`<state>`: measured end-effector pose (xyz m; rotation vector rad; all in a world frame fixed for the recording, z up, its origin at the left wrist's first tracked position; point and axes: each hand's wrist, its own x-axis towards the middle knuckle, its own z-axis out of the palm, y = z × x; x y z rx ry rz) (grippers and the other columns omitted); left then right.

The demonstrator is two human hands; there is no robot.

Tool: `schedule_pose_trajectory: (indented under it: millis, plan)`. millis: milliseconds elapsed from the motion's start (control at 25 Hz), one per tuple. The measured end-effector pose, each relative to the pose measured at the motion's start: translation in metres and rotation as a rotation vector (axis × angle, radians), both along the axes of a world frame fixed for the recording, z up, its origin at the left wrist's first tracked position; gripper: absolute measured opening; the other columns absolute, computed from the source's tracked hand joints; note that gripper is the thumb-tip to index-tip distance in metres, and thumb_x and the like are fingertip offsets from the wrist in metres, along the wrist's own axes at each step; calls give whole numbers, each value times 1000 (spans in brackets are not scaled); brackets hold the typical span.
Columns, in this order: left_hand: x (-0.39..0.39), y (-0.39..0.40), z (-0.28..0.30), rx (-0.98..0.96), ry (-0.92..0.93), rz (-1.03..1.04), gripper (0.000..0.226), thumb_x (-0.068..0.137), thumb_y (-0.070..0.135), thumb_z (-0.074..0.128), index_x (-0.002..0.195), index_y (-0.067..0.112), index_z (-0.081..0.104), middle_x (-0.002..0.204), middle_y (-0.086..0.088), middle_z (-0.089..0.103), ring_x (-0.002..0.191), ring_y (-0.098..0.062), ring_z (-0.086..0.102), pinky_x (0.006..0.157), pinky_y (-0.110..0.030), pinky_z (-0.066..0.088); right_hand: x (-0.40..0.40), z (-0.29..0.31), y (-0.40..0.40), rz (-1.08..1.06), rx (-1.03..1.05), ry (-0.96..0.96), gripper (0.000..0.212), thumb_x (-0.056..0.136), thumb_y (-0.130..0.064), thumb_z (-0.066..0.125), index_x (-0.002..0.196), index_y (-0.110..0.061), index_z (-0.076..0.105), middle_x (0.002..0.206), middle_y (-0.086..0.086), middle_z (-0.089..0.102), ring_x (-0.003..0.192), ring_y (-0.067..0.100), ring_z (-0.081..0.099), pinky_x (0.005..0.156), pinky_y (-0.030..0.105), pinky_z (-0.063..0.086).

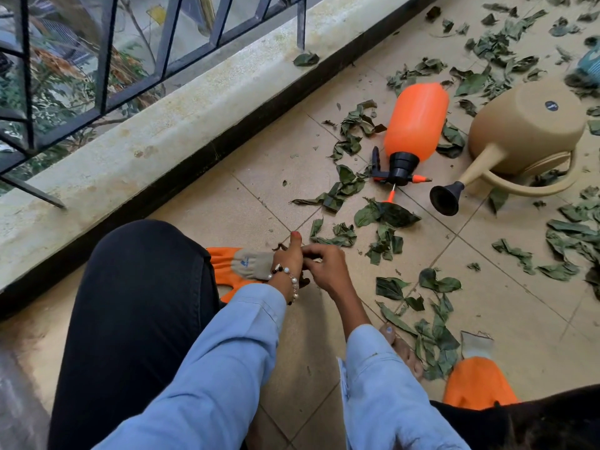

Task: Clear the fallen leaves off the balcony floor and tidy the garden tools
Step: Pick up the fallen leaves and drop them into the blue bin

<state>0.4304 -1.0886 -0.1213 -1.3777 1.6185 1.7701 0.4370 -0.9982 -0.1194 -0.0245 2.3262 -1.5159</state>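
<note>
I am crouched on the tiled balcony floor [506,319]. My left hand [287,259], the one with a bead bracelet, has its fingers curled round a few small brown leaf scraps. Right against it, my right hand [326,266] pinches another leaf scrap. Green fallen leaves [386,216] lie scattered over the tiles ahead and to the right. An orange pump sprayer [415,121] lies on its side. A beige watering can [526,128] is tipped over next to it. One orange-and-grey glove [242,263] lies flat just behind my left hand, and another glove [477,380] lies at lower right.
A concrete kerb [156,125] with a dark metal railing [104,53] runs along the left edge. My dark-trousered knee [139,303] fills the lower left, and my bare foot [402,349] is beside a leaf pile. A teal object [589,64] shows at the far right edge.
</note>
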Motion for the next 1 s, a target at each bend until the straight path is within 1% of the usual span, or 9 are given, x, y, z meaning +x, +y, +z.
schedule_pose_trajectory:
  millis: [200, 320, 400, 480, 520, 560, 680, 880, 1000]
  plan:
    - [-6, -7, -8, 31, -40, 275, 31, 95, 30, 42, 84, 5, 56, 91, -21, 66, 82, -34, 65, 83, -50, 55, -7, 4, 0, 22, -159, -127, 21, 81, 6, 64, 92, -8, 75, 85, 4, 74, 79, 16, 70, 75, 32, 57]
    - [-6, -9, 10, 82, -59, 336, 30, 102, 20, 28, 79, 10, 44, 66, -11, 47, 54, -20, 42, 50, -23, 41, -22, -11, 4, -242, 134, -2, 21, 82, 3, 66, 100, -7, 71, 97, 10, 71, 87, 18, 66, 80, 29, 52]
    - [-7, -15, 8, 40, -61, 364, 30, 102, 31, 30, 82, 16, 47, 74, -10, 48, 59, -21, 44, 46, -18, 42, -34, -28, 6, -65, 487, 100, 42, 84, 3, 62, 124, -10, 61, 125, 12, 59, 113, 23, 55, 92, 30, 44]
    - [-8, -30, 1, -66, -170, 335, 60, 94, 57, 39, 126, 8, 50, 123, -24, 55, 102, -36, 60, 81, -39, 57, -41, -43, 4, 266, 673, 106, 68, 84, 7, 55, 145, -18, 37, 152, 14, 29, 131, 32, 34, 100, 36, 39]
    - [-7, -33, 0, -167, -198, 183, 67, 94, 56, 41, 138, 5, 43, 126, -27, 54, 103, -36, 62, 82, -43, 56, -42, -49, 1, 412, 753, 120, 73, 85, 9, 51, 149, -20, 28, 157, 13, 15, 134, 34, 26, 101, 40, 39]
    - [-5, -33, 4, -171, -139, 208, 47, 100, 38, 39, 133, 6, 49, 104, -24, 61, 77, -30, 65, 61, -34, 56, -44, -55, -1, 515, 828, 135, 71, 88, 8, 47, 149, -19, 24, 158, 13, 10, 136, 35, 23, 102, 42, 39]
    - [0, -25, 16, -42, 37, 132, 41, 96, -6, 21, 90, 2, 61, 62, -11, 44, 36, -15, 40, 34, -14, 28, -52, -66, 1, 438, 834, 161, 38, 93, 0, 42, 130, -3, 49, 137, 20, 43, 126, 34, 40, 97, 38, 40]
    - [3, -34, 39, -135, -24, 130, 37, 98, -3, 34, 130, -15, 47, 27, -4, 37, 27, -7, 44, 30, -11, 32, -53, -67, -10, 143, 651, 235, 31, 87, -1, 55, 112, -12, 69, 106, 10, 69, 103, 28, 58, 87, 35, 44]
    - [5, -29, 34, -104, -26, 192, 29, 86, 7, 42, 84, -7, 67, 48, -12, 54, 46, -24, 57, 45, -23, 42, -46, -68, -36, 341, 685, 241, 49, 89, 0, 49, 134, -19, 52, 111, 10, 64, 110, 30, 48, 84, 37, 41]
